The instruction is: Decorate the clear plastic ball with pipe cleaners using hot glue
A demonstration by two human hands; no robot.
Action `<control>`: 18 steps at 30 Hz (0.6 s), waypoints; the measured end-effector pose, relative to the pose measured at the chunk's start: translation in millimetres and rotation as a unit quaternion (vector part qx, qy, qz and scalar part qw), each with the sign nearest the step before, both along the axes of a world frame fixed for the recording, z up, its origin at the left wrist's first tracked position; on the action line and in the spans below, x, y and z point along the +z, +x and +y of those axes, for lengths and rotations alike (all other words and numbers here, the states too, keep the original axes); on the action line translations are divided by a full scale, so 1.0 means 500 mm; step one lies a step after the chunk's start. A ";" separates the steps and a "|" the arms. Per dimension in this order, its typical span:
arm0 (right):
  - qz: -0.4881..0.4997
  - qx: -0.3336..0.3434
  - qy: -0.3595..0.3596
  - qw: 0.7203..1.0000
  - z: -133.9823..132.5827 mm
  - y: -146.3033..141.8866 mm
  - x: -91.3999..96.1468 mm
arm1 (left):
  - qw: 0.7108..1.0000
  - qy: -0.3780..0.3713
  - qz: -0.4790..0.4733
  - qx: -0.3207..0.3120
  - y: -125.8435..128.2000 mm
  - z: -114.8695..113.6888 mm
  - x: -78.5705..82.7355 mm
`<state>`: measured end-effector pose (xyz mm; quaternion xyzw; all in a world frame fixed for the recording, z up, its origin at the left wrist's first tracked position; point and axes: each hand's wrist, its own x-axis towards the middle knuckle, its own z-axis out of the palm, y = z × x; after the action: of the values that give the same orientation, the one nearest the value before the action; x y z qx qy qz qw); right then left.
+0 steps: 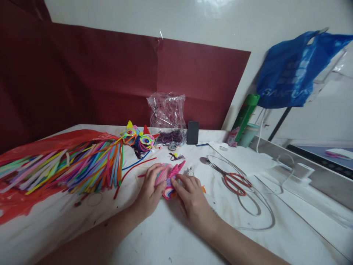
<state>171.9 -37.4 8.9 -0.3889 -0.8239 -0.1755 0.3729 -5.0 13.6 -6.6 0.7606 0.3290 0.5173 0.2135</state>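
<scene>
While pressed to the table (165, 235), the pink pipe-cleaner piece (171, 173) is clasped between left hand (150, 189) and right hand (191, 197), equally near; its long axis is angled away rightward.

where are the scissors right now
In the head view, the red-handled scissors lie on the white table just right of the right hand, inside a loop of grey wire.

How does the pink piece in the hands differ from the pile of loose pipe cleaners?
The pink piece is small and bunched; the pile is wide, its stems straight. The pink piece is held between left hand and right hand; the pile, many-coloured, lies untouched on a red bag. Both rest on the table.
</scene>
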 end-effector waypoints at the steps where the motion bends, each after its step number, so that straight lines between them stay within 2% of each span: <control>1: 0.001 -0.002 -0.001 1.000 0.000 -0.001 -0.001 | 1.000 -0.002 -0.001 0.000 0.000 0.000 -0.001; 13: 0.016 0.000 -0.027 0.999 -0.001 -0.005 -0.003 | 1.000 0.015 0.000 -0.011 -0.002 0.006 0.003; 18: -0.012 -0.008 -0.022 1.000 -0.004 -0.004 0.002 | 1.000 0.025 -0.002 -0.011 -0.003 0.008 0.001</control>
<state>169.9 -39.3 9.7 -0.4016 -0.8290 -0.1647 0.3528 -6.4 17.7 -6.2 0.7683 0.3067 0.5248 0.2007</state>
